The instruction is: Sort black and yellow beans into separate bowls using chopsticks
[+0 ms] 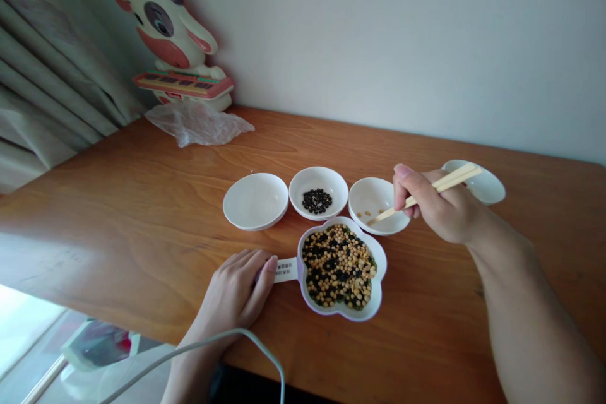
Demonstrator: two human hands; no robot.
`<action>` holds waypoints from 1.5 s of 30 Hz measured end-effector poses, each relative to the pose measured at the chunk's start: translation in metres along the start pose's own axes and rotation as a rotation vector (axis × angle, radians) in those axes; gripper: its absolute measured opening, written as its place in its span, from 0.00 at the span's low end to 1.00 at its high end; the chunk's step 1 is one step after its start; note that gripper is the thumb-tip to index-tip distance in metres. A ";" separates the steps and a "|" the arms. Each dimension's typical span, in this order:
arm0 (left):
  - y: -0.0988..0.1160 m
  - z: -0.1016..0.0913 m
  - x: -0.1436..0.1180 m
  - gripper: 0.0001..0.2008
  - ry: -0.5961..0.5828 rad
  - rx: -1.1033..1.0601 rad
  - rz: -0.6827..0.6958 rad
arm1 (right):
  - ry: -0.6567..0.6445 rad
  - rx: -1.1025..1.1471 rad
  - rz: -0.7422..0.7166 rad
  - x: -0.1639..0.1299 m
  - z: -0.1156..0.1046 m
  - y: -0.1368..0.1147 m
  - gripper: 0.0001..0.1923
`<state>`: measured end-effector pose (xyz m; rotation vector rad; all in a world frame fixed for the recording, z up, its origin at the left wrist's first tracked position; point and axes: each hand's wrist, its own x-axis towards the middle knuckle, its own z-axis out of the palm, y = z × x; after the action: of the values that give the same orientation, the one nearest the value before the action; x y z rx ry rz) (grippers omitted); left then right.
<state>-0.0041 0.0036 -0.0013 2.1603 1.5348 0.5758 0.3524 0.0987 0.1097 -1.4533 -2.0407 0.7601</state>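
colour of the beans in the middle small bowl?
Black beans in the white middle bowl; head view.

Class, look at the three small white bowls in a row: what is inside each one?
The left bowl looks empty, the middle bowl holds black beans, and the right bowl a few yellow beans; the right hand hides its right edge.

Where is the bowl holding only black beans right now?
In the head view, the bowl of black beans sits middle of the three-bowl row, between the empty bowl on its left and the bowl with a few yellow beans, just behind the mixed-bean dish.
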 end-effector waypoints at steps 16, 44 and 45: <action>0.002 -0.002 0.001 0.18 0.002 -0.001 0.006 | 0.003 0.088 0.040 0.004 -0.003 -0.001 0.33; 0.002 -0.001 0.001 0.17 -0.003 0.003 0.006 | -0.097 0.049 -0.140 -0.033 -0.020 -0.050 0.36; 0.002 -0.001 0.001 0.18 -0.001 0.005 0.004 | -0.143 0.070 -0.151 -0.035 -0.017 -0.053 0.36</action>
<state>-0.0026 0.0038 0.0010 2.1676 1.5336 0.5725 0.3391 0.0531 0.1562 -1.2220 -2.1788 0.8848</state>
